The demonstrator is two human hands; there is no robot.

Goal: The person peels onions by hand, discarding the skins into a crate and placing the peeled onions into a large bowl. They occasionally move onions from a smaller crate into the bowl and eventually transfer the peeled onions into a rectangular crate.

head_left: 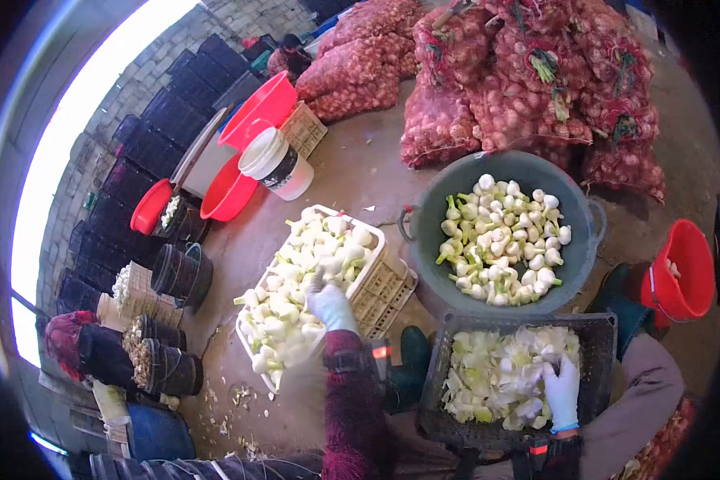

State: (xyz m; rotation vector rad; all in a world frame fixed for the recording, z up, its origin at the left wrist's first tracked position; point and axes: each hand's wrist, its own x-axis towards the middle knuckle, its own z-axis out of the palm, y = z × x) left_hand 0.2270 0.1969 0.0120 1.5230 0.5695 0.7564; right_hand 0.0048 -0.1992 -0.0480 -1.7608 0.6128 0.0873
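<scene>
My left hand (330, 307), in a pale glove, reaches onto white garlic bulbs (296, 272) heaped in a cream plastic crate (382, 300). Its fingers are stretched out and touch the bulbs; no bulb shows clearly in its grip. My right hand (563, 394), gloved too, is over loose garlic skins (492, 376) in a black crate (432, 384) at my lap. Its fingers look apart, with dark tips; anything small between them is too fine to make out. Beyond the black crate stands a big grey-green tub (432, 192) with trimmed garlic bulbs (504, 232) inside.
Red mesh sacks of garlic (528, 80) are piled at the back. At right is a red bucket (680, 272). A white bucket (278, 164) and red basins (230, 188) stand farther left. Black crates (148, 136) line the wall. Another person (96, 348) is at far left.
</scene>
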